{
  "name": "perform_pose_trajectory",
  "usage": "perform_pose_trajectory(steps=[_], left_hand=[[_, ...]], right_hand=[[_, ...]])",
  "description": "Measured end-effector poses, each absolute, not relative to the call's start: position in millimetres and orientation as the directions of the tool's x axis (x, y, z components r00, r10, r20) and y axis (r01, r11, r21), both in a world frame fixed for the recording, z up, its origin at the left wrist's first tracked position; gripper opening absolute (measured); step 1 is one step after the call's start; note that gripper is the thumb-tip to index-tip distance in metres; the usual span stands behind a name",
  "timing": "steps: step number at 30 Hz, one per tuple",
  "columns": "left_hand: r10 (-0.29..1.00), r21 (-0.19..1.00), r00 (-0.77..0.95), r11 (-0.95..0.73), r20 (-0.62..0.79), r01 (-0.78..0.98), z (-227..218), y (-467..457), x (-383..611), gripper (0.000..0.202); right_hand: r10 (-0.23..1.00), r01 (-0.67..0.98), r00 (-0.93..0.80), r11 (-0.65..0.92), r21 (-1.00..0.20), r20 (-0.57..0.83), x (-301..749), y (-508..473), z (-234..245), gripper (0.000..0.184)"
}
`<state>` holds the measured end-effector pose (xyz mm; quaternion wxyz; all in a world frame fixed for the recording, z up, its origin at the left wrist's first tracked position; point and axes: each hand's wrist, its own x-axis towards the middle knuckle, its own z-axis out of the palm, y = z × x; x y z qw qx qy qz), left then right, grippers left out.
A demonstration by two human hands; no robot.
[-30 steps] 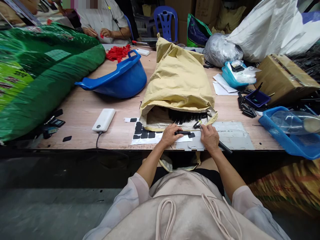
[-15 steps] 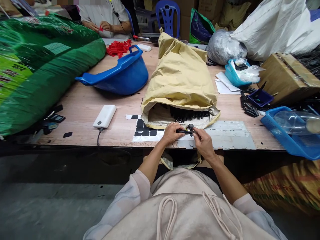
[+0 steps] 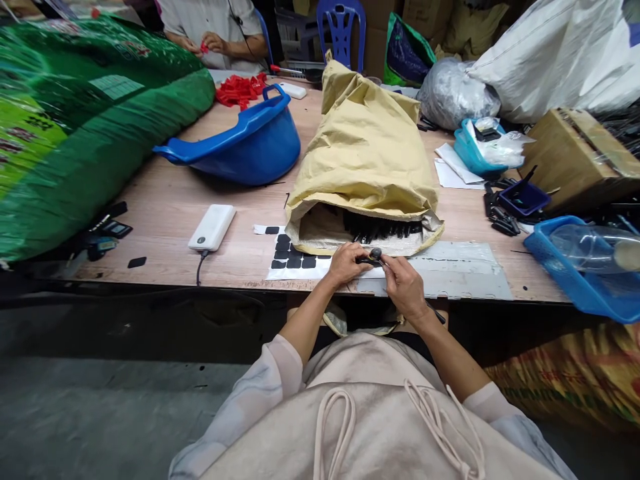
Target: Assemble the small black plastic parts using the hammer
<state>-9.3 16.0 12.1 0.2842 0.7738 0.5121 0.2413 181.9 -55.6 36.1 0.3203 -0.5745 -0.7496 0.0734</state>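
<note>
My left hand [image 3: 345, 264] pinches a small black part with a rounded knob [image 3: 375, 255] over the table's front edge. From the right, my right hand [image 3: 404, 287] closes around a thin tool whose dark end [image 3: 436, 312] sticks out by the wrist; its tip meets the black part, and its exact kind is unclear. Just beyond both hands lies a yellow sack [image 3: 370, 153], its mouth facing me, with many black pieces [image 3: 383, 228] inside. Beside my left hand is a white sheet [image 3: 280, 274] bearing rows of black rounded-square stickers [image 3: 295, 259].
A white power bank [image 3: 213, 228] with a cable and a blue basin [image 3: 245, 150] stand to the left, near a big green bag [image 3: 125, 133]. On the right are a blue basket [image 3: 575, 280] and a cardboard box [image 3: 575, 153]. Across the table, a person handles red pieces [image 3: 240, 91].
The tool's dark end now shows beside my right wrist, and the knobbed part has shifted slightly left. My view has turned a little.
</note>
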Motion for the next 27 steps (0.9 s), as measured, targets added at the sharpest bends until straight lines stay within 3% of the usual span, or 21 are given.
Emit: perform_pose_trajectory(steps=[13,19,27], left_hand=[[0.932,0.692,0.352,-0.311,0.087,0.652,10,16,-9,0.018],[0.923,0.695,0.373,-0.327,0.091,0.641,11,16,-10,0.017],[0.920,0.663,0.378,-0.349,0.107,0.662,6,15,-9,0.019]], right_hand=[[0.901,0.849,-0.069,0.278,-0.449,0.428,202,-48,34,0.036],[0.896,0.944,-0.041,0.180,-0.277,0.442,235,-16,24,0.034],[0.888,0.977,-0.097,0.172,-0.128,0.449,242,-15,-2,0.032]])
